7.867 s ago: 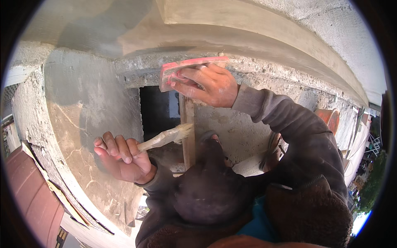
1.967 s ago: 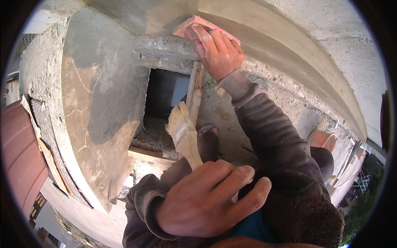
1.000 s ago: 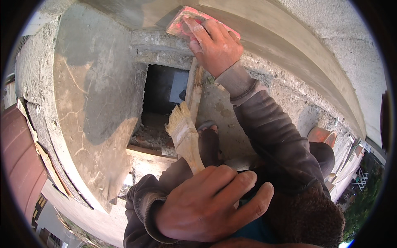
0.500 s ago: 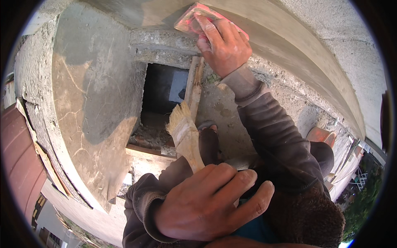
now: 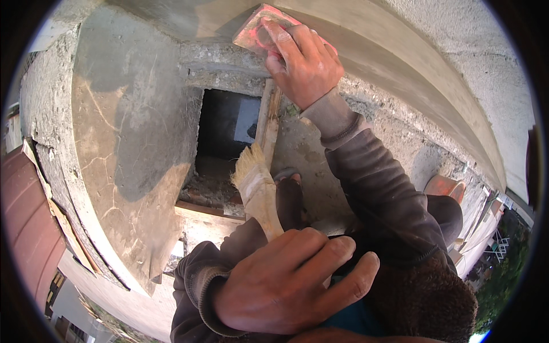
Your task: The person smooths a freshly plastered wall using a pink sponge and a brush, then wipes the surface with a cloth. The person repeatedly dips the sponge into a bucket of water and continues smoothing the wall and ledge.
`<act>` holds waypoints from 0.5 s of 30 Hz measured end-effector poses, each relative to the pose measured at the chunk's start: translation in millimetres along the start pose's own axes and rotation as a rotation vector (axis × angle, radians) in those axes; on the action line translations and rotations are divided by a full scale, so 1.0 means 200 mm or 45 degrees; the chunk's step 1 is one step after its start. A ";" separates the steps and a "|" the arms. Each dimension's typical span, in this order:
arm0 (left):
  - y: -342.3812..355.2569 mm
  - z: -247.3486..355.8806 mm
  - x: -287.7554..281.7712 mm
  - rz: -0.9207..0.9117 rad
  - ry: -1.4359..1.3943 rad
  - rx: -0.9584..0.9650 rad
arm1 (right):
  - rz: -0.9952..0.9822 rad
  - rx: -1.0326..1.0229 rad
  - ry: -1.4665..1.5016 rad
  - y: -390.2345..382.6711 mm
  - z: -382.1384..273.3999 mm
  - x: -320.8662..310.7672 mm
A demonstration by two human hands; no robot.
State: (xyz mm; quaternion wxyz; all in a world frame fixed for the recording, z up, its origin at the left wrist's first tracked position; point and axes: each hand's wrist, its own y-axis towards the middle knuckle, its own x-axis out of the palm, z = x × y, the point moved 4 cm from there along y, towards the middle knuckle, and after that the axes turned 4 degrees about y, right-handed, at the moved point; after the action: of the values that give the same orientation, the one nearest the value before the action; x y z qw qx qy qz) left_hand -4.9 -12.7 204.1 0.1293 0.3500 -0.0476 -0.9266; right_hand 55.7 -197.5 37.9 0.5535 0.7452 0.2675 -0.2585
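My right hand [image 5: 306, 66] is closed on a worn pink plastering float [image 5: 251, 35], its flat face against the grey plastered wall [image 5: 366, 48] at the top. Part of the float's grip is hidden beneath my fingers. Close to my body, my left hand [image 5: 291, 280] is curled round a paintbrush [image 5: 258, 197] with pale, frayed bristles pointing up and away from me. The brush's handle disappears inside that hand. Its bristles hang in the air over the edge of a dark square opening [image 5: 226, 128], touching nothing that I can see.
A wooden strip [image 5: 267, 117] borders the opening's right side. To the left stands a cracked, partly damp plastered wall [image 5: 137, 131]. An orange-brown bucket [image 5: 445, 187] sits beyond my right arm. My sandalled foot [image 5: 287, 174] rests beside the opening. Reddish roofing [image 5: 28, 211] lies far left.
My right hand and the float have slid slightly left along the wall. My left hand keeps the paintbrush in almost the same place.
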 end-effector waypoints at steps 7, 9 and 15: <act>-0.01 -0.01 0.00 -0.015 0.001 -0.001 | -0.009 0.008 0.015 -0.02 0.01 -0.01; -0.02 -0.02 0.00 0.005 0.017 0.003 | -0.026 0.016 0.026 -0.02 0.01 0.00; -0.01 0.00 0.02 0.060 0.060 -0.013 | -0.064 -0.031 0.022 -0.02 0.02 0.10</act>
State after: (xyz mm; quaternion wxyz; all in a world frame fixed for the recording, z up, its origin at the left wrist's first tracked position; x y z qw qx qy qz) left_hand -8.3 -12.2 201.6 0.1539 0.3699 -0.0479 -0.9150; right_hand 68.4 -197.6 20.7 0.5534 0.7338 0.2939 -0.2626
